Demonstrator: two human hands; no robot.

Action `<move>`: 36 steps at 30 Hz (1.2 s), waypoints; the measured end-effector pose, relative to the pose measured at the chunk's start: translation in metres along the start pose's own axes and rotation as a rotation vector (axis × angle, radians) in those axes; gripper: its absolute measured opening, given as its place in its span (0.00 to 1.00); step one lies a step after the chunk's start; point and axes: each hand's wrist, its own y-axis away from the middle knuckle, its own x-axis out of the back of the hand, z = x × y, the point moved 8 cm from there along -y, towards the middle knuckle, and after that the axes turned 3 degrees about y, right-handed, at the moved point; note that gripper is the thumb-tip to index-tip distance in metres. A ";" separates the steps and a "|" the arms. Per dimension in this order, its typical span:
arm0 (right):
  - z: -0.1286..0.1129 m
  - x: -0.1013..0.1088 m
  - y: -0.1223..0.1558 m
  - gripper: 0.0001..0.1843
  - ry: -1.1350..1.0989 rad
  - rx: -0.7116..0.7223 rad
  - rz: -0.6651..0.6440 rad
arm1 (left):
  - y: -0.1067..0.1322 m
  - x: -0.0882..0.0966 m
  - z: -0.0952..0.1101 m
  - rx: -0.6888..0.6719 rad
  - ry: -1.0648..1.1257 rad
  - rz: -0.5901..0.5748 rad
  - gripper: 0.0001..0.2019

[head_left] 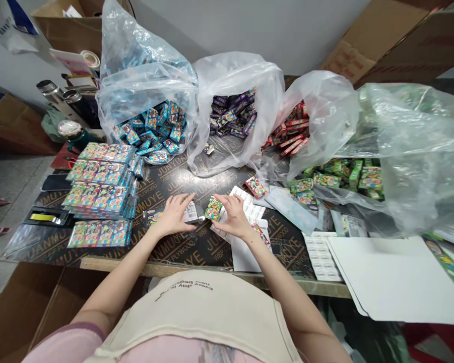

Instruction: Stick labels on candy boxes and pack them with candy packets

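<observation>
My left hand [177, 214] grips a clear plastic sleeve [192, 213] with a barcode label near the table's front edge. My right hand [232, 214] pinches a small green box [213, 207] right at the sleeve's open end. Both hands hover over the dark plywood table [174, 184]. Under my right hand lie white label sheets [249, 204] and a red box [260, 233]. Another red box [256, 186] lies just beyond.
Four clear bags stand behind: blue boxes [154, 128], purple boxes [232, 116], red boxes [290, 133], green boxes [340, 176]. Stacks of packed sets [102, 189] sit at left. White cardboard sheets [396, 275] lie at right. Flasks [60, 98] and cartons are at far left.
</observation>
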 end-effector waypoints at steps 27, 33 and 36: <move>0.026 0.030 0.040 0.36 -0.516 -0.470 0.239 | 0.002 -0.024 0.045 -0.414 -0.224 0.125 0.47; 0.015 -0.010 0.043 0.19 -0.910 -0.455 0.014 | 0.026 -0.052 0.059 -0.433 -0.294 0.287 0.24; 0.022 -0.014 0.049 0.11 -0.896 -0.507 0.058 | 0.040 -0.036 0.036 -0.254 -0.318 0.446 0.29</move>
